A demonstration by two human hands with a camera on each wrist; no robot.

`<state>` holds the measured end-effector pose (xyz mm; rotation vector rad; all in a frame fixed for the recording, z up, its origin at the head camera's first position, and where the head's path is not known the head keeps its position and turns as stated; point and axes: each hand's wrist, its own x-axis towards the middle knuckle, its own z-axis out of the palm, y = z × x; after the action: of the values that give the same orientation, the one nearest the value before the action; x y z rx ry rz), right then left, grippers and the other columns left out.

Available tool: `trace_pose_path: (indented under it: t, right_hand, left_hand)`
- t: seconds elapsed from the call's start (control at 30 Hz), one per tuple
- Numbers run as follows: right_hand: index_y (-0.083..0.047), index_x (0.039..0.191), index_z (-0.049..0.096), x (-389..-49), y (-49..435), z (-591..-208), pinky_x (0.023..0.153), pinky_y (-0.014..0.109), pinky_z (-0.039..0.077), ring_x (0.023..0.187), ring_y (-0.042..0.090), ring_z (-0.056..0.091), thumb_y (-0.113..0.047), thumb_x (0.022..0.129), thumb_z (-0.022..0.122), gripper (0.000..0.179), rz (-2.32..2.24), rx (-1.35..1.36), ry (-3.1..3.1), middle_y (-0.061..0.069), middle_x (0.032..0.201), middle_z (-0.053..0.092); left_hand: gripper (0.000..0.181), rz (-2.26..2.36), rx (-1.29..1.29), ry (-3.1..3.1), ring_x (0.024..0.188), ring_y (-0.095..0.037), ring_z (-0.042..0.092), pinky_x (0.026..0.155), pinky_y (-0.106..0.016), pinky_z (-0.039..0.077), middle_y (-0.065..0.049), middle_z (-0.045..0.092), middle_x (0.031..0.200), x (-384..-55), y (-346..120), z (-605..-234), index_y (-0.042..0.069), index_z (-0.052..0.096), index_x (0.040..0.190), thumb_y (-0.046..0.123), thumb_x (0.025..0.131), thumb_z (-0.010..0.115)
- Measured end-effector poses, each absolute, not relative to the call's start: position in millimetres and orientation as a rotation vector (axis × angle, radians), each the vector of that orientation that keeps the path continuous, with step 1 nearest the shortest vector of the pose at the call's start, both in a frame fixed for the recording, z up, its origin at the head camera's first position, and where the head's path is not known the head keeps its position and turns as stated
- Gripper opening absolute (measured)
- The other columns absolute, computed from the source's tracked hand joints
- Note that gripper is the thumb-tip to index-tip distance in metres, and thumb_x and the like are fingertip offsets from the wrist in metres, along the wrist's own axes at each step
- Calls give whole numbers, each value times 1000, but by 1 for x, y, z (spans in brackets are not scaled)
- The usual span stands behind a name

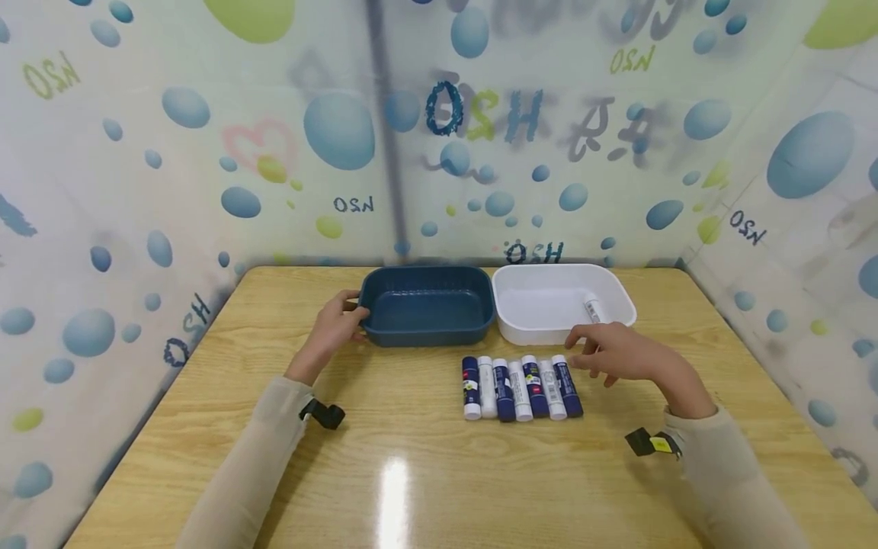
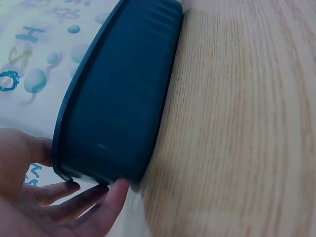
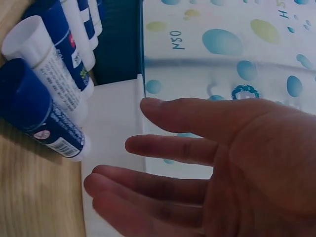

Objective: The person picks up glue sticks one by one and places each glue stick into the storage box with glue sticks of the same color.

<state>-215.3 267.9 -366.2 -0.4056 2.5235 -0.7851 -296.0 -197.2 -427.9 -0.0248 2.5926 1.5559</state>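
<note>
My left hand point(image 1: 334, 328) grips the left end of a dark blue plastic bin point(image 1: 428, 335), with fingers and thumb at its rim and end wall. The left wrist view shows fingertips against the end of the blue bin point(image 2: 113, 98). My right hand point(image 1: 620, 351) hovers by the right end of a row of glue sticks, fingers spread and nothing held. The nearest is a blue glue stick point(image 1: 567, 387), also in the right wrist view as the closest glue stick point(image 3: 42, 111). A white glue stick point(image 1: 592, 307) lies inside the white bin point(image 1: 535, 334), partly hidden by its front wall.
Several glue sticks, blue and white, lie side by side in front of the bins, a blue one point(image 1: 470, 387) at the left end. Both bins stand side by side on the wooden table point(image 1: 384, 427), near the patterned curtain point(image 1: 425, 191) behind.
</note>
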Motion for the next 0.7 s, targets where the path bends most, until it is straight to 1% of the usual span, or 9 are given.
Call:
trace_pose_path:
  t: [0.1, 0.2, 0.33, 0.5, 0.7]
  right_hand:
    - [-4, 134, 56, -217, 266, -373, 63, 34, 61, 82, 24, 65, -25, 101, 67, 41, -784, -379, 2486, 15, 98, 68]
    - [-3, 136, 54, -220, 264, -379, 61, 34, 61, 80, 24, 65, -24, 101, 67, 43, -786, -380, 2466, 14, 96, 67]
    - [-2, 136, 54, -221, 263, -385, 59, 34, 62, 79, 23, 66, -24, 99, 69, 46, -800, -385, 2460, 13, 94, 65]
    - [-4, 139, 52, -220, 263, -389, 61, 34, 63, 78, 23, 65, -24, 98, 70, 49, -805, -355, 2430, 13, 94, 64]
    - [-7, 140, 51, -222, 261, -394, 63, 34, 63, 77, 23, 66, -22, 99, 70, 48, -787, -337, 2419, 12, 95, 66]
  left_hand:
    - [56, 1564, -26, 2587, 104, -36, 71, 80, -40, 65, -29, 50, 148, -296, -199, -428, 5, 35, 158, 21, 106, 49]
    - [56, 1561, -32, 2587, 107, -39, 71, 79, -40, 65, -28, 50, 148, -295, -200, -428, 6, 36, 158, 22, 107, 50]
    - [55, 1550, -42, 2620, 103, -38, 72, 76, -39, 65, -28, 52, 146, -294, -198, -428, 6, 37, 158, 22, 106, 51]
    - [56, 1548, -35, 2641, 99, -38, 74, 73, -38, 65, -30, 53, 144, -294, -195, -429, 6, 36, 158, 20, 106, 51]
    - [59, 1560, -40, 2646, 95, -36, 75, 74, -38, 66, -30, 52, 145, -295, -196, -429, 8, 32, 160, 20, 106, 50]
